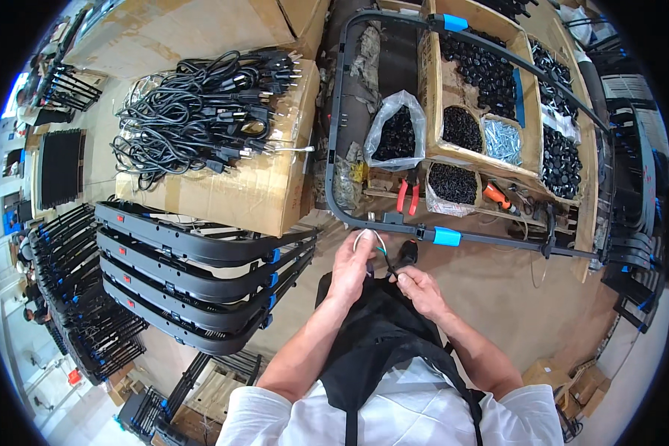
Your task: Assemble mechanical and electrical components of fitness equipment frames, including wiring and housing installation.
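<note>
I list one black cable [386, 260] with white and green wires [380, 244], between the hands, just short of the black frame [388, 226]. Left hand [350, 269]: fingers pinched together on the wires. Right hand [421, 292]: fingers closed on the cable. Beyond the near rail: red pliers [402, 197], screw tub [453, 184], orange tool [497, 197]. Left: carton [249, 202], bearing cords [193, 111].

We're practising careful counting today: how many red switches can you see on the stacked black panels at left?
4, each toward the left end of its own panel: top switch, second switch, third switch, bottom switch. Others may be hidden.
</note>
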`<state>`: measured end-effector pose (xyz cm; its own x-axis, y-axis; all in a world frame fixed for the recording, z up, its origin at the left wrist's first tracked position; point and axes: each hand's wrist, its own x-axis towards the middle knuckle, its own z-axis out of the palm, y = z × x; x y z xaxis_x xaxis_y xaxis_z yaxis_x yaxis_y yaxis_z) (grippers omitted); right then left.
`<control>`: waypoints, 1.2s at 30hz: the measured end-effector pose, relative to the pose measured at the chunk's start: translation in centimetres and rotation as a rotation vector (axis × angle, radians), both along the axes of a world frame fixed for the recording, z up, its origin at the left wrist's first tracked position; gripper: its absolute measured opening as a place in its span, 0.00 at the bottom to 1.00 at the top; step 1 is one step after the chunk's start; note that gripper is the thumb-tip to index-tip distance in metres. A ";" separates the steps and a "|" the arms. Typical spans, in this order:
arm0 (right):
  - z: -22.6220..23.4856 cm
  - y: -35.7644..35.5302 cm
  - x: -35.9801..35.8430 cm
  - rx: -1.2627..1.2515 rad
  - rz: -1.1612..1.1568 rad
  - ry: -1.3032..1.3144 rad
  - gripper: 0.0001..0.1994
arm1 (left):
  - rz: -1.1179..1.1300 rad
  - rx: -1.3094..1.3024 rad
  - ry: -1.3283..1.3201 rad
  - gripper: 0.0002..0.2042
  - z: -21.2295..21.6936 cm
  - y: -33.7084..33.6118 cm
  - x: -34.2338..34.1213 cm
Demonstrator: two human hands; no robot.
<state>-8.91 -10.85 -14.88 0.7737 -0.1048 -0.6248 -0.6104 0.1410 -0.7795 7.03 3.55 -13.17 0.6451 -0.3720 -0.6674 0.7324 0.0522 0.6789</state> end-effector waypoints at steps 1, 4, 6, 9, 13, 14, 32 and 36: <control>0.1 0.1 0.0 0.065 -0.036 -0.006 0.14 | 0.046 0.044 -0.039 0.16 0.3 0.2 -0.3; -0.2 0.7 1.0 0.164 -0.051 0.007 0.13 | 0.224 0.118 0.019 0.21 -1.5 2.3 -2.7; 0.0 1.5 2.0 0.156 -0.072 0.056 0.13 | -0.026 0.164 0.027 0.22 -4.9 7.0 -4.8; -2.1 2.6 1.1 0.074 -0.123 0.051 0.12 | -0.414 -0.053 -0.017 0.24 -2.7 6.5 -6.8; -1.9 2.4 1.4 0.018 -0.115 0.084 0.12 | -0.371 0.098 -0.321 0.25 -4.4 4.6 -7.3; -1.7 2.5 1.5 0.004 -0.108 0.085 0.12 | -0.323 0.068 -0.338 0.22 -5.0 4.3 -7.4; 7.3 -6.3 21.1 -0.572 0.697 -0.191 0.17 | -0.070 -0.160 -0.042 0.09 -3.3 2.0 -4.0; 6.3 -6.4 22.3 -0.492 0.879 -0.193 0.12 | -0.072 -0.244 0.051 0.11 -3.0 3.0 -3.6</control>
<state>13.34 -17.24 -8.58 0.7836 0.3366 -0.5221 -0.2013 -0.6576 -0.7260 3.40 6.52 -16.21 0.5795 -0.5697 -0.5828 0.7728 0.1571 0.6149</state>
